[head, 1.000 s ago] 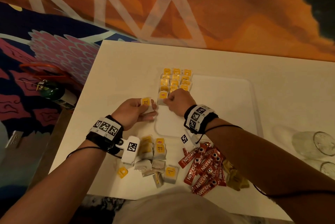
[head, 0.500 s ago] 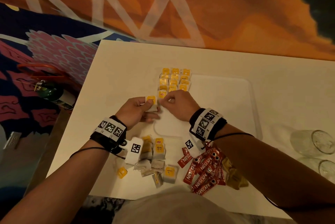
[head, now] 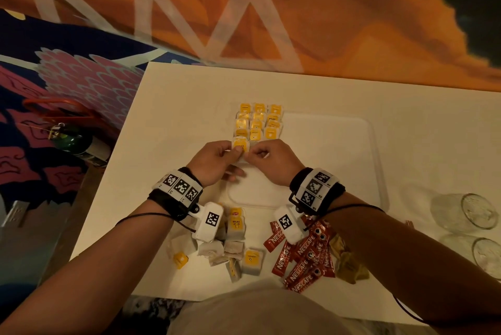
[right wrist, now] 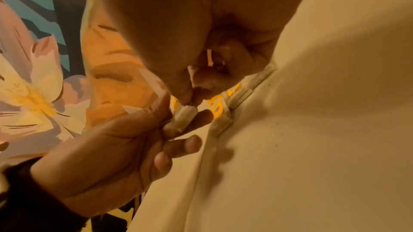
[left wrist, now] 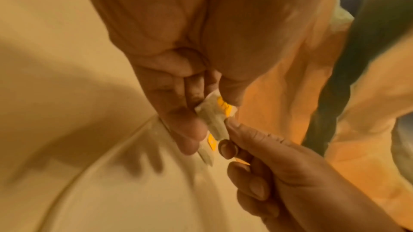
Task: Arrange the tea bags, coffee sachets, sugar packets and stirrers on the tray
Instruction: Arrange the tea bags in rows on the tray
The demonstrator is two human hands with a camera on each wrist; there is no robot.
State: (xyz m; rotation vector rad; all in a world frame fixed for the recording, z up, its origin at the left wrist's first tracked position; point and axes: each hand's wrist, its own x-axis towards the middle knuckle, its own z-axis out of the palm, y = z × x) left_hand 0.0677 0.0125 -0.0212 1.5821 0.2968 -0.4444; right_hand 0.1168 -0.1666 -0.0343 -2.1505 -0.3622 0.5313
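Paper tea bag [head: 240,145], yellow-tagged, is held over the tray [head: 371,145] edge, beside the laid rows.

Head view: left hand [head: 214,161] and right hand [head: 271,161] both pinch it.

Left wrist view: thumb and fingers [left wrist: 190,129] clamp its soft pouch.

Right wrist view: fingertips nip one corner.

Judged light, limp, tearable; best taken by the edges.

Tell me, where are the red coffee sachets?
In the head view, the red coffee sachets lie heaped on the table, under the right forearm, off the tray.
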